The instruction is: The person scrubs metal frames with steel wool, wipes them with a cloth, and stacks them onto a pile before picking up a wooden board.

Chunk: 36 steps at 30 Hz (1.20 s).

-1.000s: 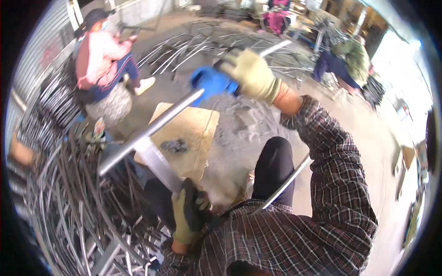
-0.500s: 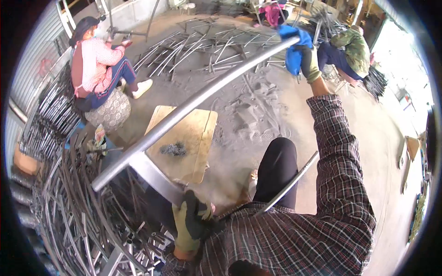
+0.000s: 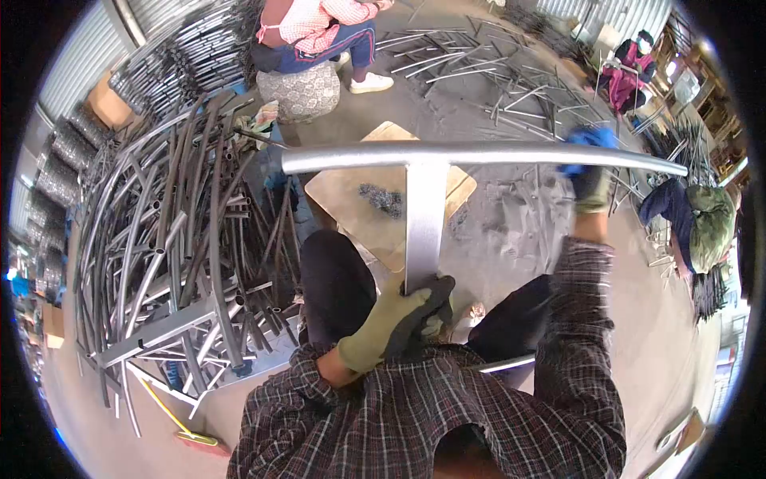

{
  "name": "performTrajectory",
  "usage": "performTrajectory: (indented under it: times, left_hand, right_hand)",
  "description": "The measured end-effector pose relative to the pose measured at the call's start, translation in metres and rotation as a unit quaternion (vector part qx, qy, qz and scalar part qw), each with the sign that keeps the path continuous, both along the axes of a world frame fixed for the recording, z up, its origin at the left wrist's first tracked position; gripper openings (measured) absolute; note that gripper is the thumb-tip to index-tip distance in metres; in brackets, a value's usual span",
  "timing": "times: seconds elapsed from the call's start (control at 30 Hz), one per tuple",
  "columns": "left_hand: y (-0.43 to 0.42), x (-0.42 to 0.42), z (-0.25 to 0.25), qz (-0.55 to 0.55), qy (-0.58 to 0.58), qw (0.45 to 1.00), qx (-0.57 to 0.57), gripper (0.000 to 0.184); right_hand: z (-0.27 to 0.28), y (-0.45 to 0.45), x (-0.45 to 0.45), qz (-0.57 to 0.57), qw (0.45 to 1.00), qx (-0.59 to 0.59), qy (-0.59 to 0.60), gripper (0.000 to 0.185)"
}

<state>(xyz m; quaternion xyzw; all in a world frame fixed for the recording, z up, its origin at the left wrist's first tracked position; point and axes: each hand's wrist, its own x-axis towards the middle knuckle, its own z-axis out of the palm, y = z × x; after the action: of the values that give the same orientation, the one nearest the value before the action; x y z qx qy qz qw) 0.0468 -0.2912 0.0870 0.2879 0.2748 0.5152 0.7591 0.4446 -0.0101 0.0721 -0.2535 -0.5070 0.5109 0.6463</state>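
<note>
- Left hand [image 3: 403, 318]: fingers clamped on the stem of 1 T-shaped metal frame [image 3: 426, 215].
- Right hand [image 3: 591, 188]: fingers closed on blue cloth [image 3: 590, 140], against the crossbar.
- Frame: above tan board [image 3: 351, 188].

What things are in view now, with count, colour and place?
T-shaped metal piece: one, silver, centre
Cloth: one, blue, near its right end
Board: one, tan, behind it
Clump: one, grey, on board
Tubes: many, grey, piled left, scattered ahead
Broom: one, yellow-red, lower left
Seat: one, patterned grey, upper left
Co-workers: three, mixed colours, upper left, right side
Left hand: one, green-black glove, gripping the piece
Right hand: one, gloved, holding cloth
</note>
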Motion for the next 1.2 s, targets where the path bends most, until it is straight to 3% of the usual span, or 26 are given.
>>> performTrajectory:
  times: [0.03,0.1,0.13,0.2,0.3,0.37,0.47,0.53,0.57,0.67,0.8,0.9,1.0,1.07,1.13,1.17,1.2]
  left_hand:
    - [0.004,0.001,-0.006,-0.021,-0.014,1.000,0.018,0.034]
    - [0.008,0.000,-0.011,-0.044,-0.019,0.999,0.010,0.034]
    - [0.008,-0.003,-0.011,-0.051,-0.020,0.998,0.006,0.033]
    - [0.004,-0.005,-0.010,-0.032,-0.008,0.999,-0.023,0.033]
    - [-0.004,-0.009,-0.006,-0.015,-0.030,0.999,0.000,0.033]
    - [-0.008,-0.014,-0.006,0.013,-0.029,0.999,0.006,0.033]
    - [-0.008,-0.016,-0.014,0.047,-0.001,0.999,-0.019,0.035]
    - [-0.004,-0.022,-0.022,0.028,0.007,0.999,-0.015,0.035]
    - [-0.003,-0.023,-0.022,0.021,-0.001,0.999,-0.026,0.034]
    - [0.000,-0.018,-0.020,0.032,-0.060,0.996,-0.066,0.029]
    - [-0.001,-0.014,-0.018,0.054,-0.022,0.994,-0.096,0.028]
    - [-0.005,-0.017,-0.013,0.052,0.001,0.996,-0.069,0.027]
    - [-0.005,-0.018,-0.011,0.055,0.042,0.997,-0.037,0.026]
    - [-0.006,-0.017,-0.020,0.079,0.056,0.995,-0.029,0.031]
    - [-0.001,-0.019,-0.022,0.055,0.081,0.995,-0.020,0.030]
    - [0.001,-0.019,-0.023,0.042,0.093,0.995,-0.016,0.031]
    - [0.001,-0.018,-0.025,0.037,0.054,0.998,-0.004,0.032]
  right_hand:
    - [-0.022,0.000,-0.047,-0.024,0.997,-0.059,0.043,0.051]
    - [-0.032,-0.024,-0.133,0.204,0.974,-0.087,0.032,0.041]
    - [-0.019,-0.048,-0.176,0.243,0.963,-0.054,-0.106,0.039]
    - [0.028,-0.099,-0.246,0.269,0.935,0.065,-0.220,0.039]
    - [0.045,-0.140,-0.278,0.398,0.905,-0.119,0.085,0.047]
    - [0.046,-0.146,-0.290,0.445,0.831,-0.250,0.222,0.051]
    - [0.078,-0.166,-0.297,0.307,0.945,-0.112,0.027,0.041]
    - [0.093,-0.163,-0.302,0.199,0.970,-0.036,-0.132,0.024]
    - [0.096,-0.170,-0.308,0.164,0.980,-0.016,-0.112,0.015]
    - [0.090,-0.180,-0.321,0.102,0.992,-0.053,-0.060,0.028]
    - [0.087,-0.192,-0.333,0.063,0.995,-0.077,0.005,0.031]
    - [0.087,-0.200,-0.319,0.136,0.983,-0.102,-0.065,0.037]
    - [0.083,-0.209,-0.303,0.153,0.935,-0.130,-0.293,0.048]
    - [0.086,-0.208,-0.285,0.241,0.941,-0.150,-0.181,0.054]
    - [0.087,-0.207,-0.281,0.256,0.958,-0.121,-0.052,0.062]
    - [0.084,-0.195,-0.274,0.278,0.953,-0.110,-0.041,0.061]
    - [0.088,-0.191,-0.270,0.277,0.951,-0.139,0.022,0.066]
